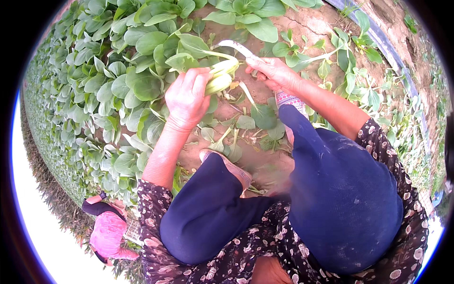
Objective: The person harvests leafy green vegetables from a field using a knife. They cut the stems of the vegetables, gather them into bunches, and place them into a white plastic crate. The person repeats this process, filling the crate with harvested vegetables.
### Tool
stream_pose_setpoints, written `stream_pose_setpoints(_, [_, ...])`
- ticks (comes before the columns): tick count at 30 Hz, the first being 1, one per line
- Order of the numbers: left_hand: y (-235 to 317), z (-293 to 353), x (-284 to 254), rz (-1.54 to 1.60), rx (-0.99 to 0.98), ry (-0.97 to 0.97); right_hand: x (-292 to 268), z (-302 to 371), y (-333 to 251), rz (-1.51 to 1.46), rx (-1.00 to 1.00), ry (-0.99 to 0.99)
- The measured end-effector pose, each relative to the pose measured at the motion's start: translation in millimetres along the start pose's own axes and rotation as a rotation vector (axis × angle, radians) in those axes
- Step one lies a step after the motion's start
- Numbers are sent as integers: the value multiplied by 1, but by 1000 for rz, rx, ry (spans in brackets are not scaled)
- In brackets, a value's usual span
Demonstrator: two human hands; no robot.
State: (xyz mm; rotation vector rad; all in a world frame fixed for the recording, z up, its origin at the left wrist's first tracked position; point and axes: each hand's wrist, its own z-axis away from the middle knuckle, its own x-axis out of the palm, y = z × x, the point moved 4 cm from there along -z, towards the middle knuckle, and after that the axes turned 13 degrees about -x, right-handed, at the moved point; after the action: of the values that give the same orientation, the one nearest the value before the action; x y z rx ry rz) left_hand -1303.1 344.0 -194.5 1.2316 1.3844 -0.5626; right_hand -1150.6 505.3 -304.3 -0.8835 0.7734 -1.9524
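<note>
My left hand (188, 94) is closed round a head of bok choy (221, 75), its pale stalk base pointing right and its leaves spreading to the left. In my right hand (274, 73) is a knife with a curved, light-coloured blade (235, 46); the fingers wrap its handle and hide most of it. The blade points left, just beyond the cut end of the bok choy. Below the two hands, a loose leaf with a white stem (263, 116) lies on the soil.
Dense rows of growing bok choy (127, 85) fill the left and far side. Cut leaves (234, 144) litter the soil between my feet. A dark hose-like strip (402, 66) curves along the right. At lower left, a person in pink (109, 232) bends beside a pale crate (134, 232).
</note>
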Motion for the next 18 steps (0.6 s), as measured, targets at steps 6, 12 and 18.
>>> stream_pose_setpoints(6, [39, 11, -12, 63, 43, -4, 21, 18, -3, -403, -13, -135])
stream_pose_setpoints(12, [41, 28, -18, 178, 24, -39, 19, 23, 1, -296, -33, -93])
stream_pose_setpoints(18, [39, 33, -21, 304, 24, 42, 27, 49, -3, -265, 67, -45])
